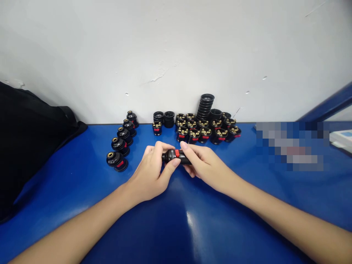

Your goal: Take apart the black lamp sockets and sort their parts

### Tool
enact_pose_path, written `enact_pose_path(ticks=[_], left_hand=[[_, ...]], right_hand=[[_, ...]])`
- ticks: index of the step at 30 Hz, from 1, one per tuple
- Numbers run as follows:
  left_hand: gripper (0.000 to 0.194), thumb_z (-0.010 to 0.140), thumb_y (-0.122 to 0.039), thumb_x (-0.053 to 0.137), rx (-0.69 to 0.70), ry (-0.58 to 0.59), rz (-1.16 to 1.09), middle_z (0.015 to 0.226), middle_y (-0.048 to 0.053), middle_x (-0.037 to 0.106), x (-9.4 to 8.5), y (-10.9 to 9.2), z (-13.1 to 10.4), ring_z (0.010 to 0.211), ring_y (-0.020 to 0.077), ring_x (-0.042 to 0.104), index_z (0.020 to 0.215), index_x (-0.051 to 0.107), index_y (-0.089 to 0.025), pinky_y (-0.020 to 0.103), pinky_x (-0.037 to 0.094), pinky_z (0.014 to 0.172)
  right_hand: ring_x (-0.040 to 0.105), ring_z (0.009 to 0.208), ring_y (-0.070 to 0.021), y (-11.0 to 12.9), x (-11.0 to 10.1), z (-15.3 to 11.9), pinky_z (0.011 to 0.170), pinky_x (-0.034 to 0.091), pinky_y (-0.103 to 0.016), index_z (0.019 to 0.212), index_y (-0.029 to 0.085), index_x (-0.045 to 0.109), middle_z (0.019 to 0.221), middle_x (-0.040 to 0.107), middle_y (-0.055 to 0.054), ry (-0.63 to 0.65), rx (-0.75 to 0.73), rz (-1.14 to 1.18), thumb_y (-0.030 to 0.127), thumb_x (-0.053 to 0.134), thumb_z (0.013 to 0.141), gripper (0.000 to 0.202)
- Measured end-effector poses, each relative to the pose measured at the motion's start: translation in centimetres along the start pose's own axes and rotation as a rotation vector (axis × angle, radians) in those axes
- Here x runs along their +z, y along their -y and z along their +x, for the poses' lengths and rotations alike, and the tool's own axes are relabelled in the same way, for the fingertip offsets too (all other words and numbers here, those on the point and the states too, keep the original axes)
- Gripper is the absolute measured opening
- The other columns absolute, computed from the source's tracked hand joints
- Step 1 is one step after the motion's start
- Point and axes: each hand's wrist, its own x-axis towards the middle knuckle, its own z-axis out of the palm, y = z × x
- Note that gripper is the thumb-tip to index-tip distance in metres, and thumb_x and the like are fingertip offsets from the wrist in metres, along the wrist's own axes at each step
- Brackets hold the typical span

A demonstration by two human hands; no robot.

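Note:
A black lamp socket (171, 154) with a red switch lies sideways between both hands, above the blue table. My left hand (156, 168) is wrapped round its narrow left end, with the thumb just below the red switch. My right hand (202, 161) grips the wider right part, its thumb on top and fingers underneath. Beyond the hands stand several open black sockets (182, 134) with brass contacts and red switches. Several capped sockets (117, 160) with brass-ringed tops form a slanted row at the left.
A tall stack of black threaded rings (205, 106) rises by the grey wall (176, 55), with shorter ring stacks (168, 119) to its left. Black cloth (33, 135) covers the left side. A blurred patch (294, 146) and a light box (342, 139) are on the right.

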Motion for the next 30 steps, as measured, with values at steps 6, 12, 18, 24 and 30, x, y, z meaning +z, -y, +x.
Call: enact_pose_path(ticks=[6, 12, 18, 24, 30], left_hand=[[0.027, 0.111, -0.048, 0.045, -0.055, 0.057, -0.035, 0.106, 0.007, 0.069, 0.1, -0.7, 0.1, 0.097, 0.0264, 0.059, 0.114, 0.053, -0.023, 0.046, 0.046, 0.090], [0.042, 0.113, -0.056, 0.028, -0.200, 0.095, -0.173, 0.089, 0.003, 0.062, 0.3, -1.0, 0.1, 0.087, 0.0240, 0.056, 0.094, 0.049, -0.025, 0.042, 0.046, 0.082], [0.036, 0.112, -0.054, 0.036, -0.203, 0.036, -0.196, 0.089, 0.002, 0.063, 0.2, -0.8, 0.4, 0.080, 0.0216, 0.055, 0.096, 0.050, -0.025, 0.038, 0.043, 0.076], [0.023, 0.109, -0.045, 0.047, -0.124, -0.008, -0.135, 0.104, 0.005, 0.070, 0.1, -0.2, 0.4, 0.094, 0.0248, 0.061, 0.117, 0.054, -0.024, 0.042, 0.044, 0.089], [0.022, 0.108, -0.043, 0.047, -0.096, -0.012, -0.056, 0.089, 0.001, 0.069, -0.1, -0.7, 0.6, 0.085, 0.0240, 0.059, 0.115, 0.056, -0.024, 0.043, 0.042, 0.088]], right_hand=[[0.055, 0.067, -0.0192, -1.1, 1.1, -0.7, 0.060, 0.042, -0.033, 0.075, 0.024, 0.051, 0.073, 0.061, -0.002, -0.164, -0.021, -0.059, 0.057, 0.036, 0.112, 0.052], [0.053, 0.062, -0.0165, -0.7, 1.1, -1.1, 0.063, 0.041, -0.033, 0.080, 0.024, 0.052, 0.071, 0.058, 0.001, -0.189, -0.246, -0.299, 0.034, 0.040, 0.112, 0.035], [0.065, 0.087, -0.0198, -1.7, 1.2, -1.1, 0.080, 0.052, -0.035, 0.114, 0.019, 0.060, 0.099, 0.067, -0.007, -0.209, -0.477, -0.296, 0.025, 0.043, 0.112, 0.018], [0.066, 0.082, -0.0180, -2.1, 1.1, -1.1, 0.076, 0.055, -0.034, 0.129, 0.021, 0.054, 0.104, 0.068, -0.006, -0.139, -0.303, -0.082, 0.039, 0.049, 0.113, 0.025], [0.061, 0.066, -0.0150, -2.3, 1.0, -1.0, 0.062, 0.050, -0.030, 0.118, 0.023, 0.059, 0.082, 0.064, 0.001, -0.134, -0.202, -0.037, 0.046, 0.048, 0.114, 0.025]])
